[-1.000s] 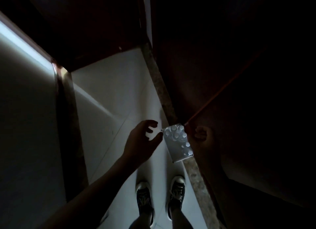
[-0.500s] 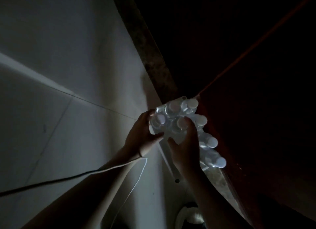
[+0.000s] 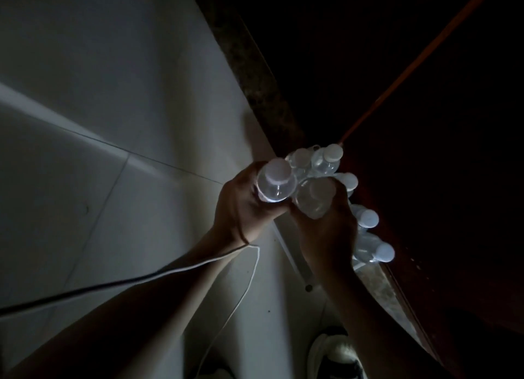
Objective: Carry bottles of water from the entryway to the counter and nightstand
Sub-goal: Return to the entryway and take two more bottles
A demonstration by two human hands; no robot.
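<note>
A pack of clear water bottles with white caps (image 3: 365,223) stands on the floor against the dark wooden wall at the right. My left hand (image 3: 241,208) grips one bottle (image 3: 276,184) by its shoulder, raised above the pack. My right hand (image 3: 329,231) grips a second bottle (image 3: 314,197) right beside it. Both bottles point cap-up toward the camera. The scene is very dim, so the bottles' lower parts are hidden by my hands.
Pale floor tiles (image 3: 113,109) fill the left. A speckled stone skirting (image 3: 255,67) runs along the dark wooden wall (image 3: 425,95). A thin white cable (image 3: 175,269) hangs across my left forearm. My shoe (image 3: 334,356) shows at the bottom.
I bent down close to the pack. My hands reached in from apart, closed on two bottles and lifted them out of the pack.
</note>
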